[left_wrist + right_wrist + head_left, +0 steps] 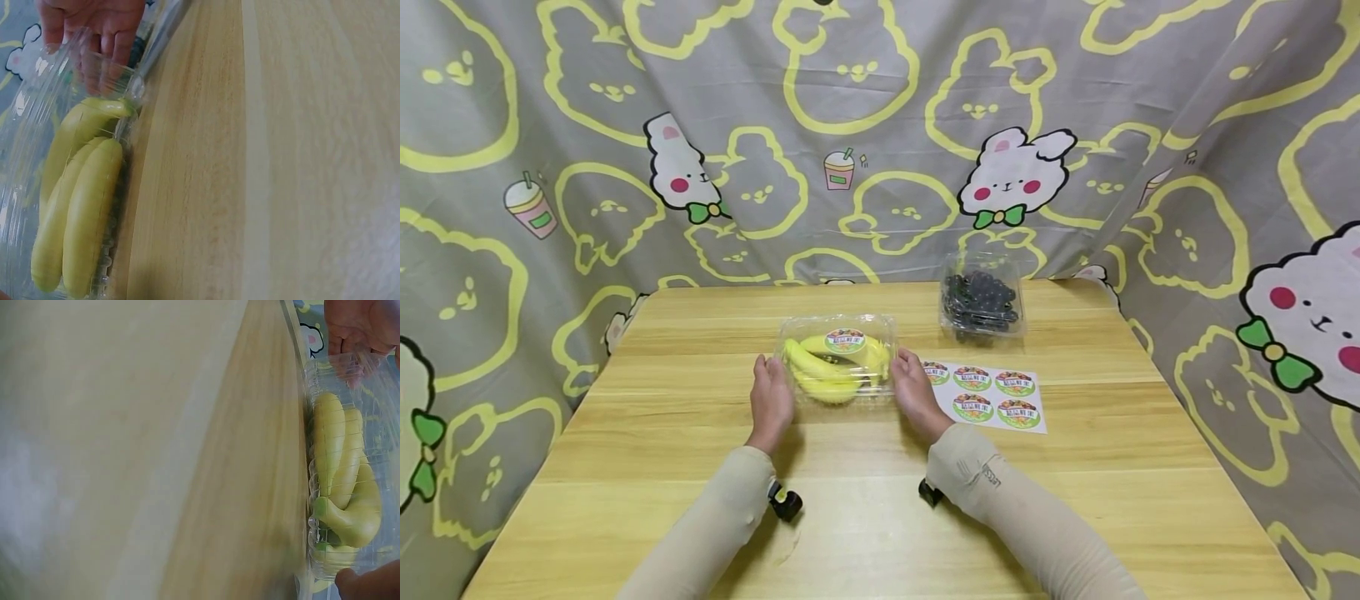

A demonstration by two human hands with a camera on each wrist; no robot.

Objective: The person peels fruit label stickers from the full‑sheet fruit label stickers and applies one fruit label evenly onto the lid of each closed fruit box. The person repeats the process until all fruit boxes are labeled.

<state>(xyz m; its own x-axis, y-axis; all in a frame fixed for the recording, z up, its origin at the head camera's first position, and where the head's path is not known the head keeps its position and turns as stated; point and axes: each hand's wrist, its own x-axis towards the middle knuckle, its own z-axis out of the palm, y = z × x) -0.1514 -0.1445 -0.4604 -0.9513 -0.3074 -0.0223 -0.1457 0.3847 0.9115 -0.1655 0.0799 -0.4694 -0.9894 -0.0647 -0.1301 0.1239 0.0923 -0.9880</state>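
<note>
A clear plastic clamshell box (876, 325) with its lid down contains yellow bananas (823, 379), and a round fruit sticker (845, 341) is on the lid. My left hand (772, 404) grips the box's left end, while the right hand (916, 396) grips its right end. In the left wrist view, the right hand's fingers (103, 53) reach around the far end, seen partly through the plastic. The right wrist view shows the left hand (362, 328) at the opposite end, with the bananas (344, 462) lying between both hands.
A sheet of round stickers (996, 393) lies just right of my right hand, partly covered by it. Farther back stands a clear box of dark grapes (983, 302). A patterned curtain (880, 100) surrounds the wooden table (857, 533) at the back and sides.
</note>
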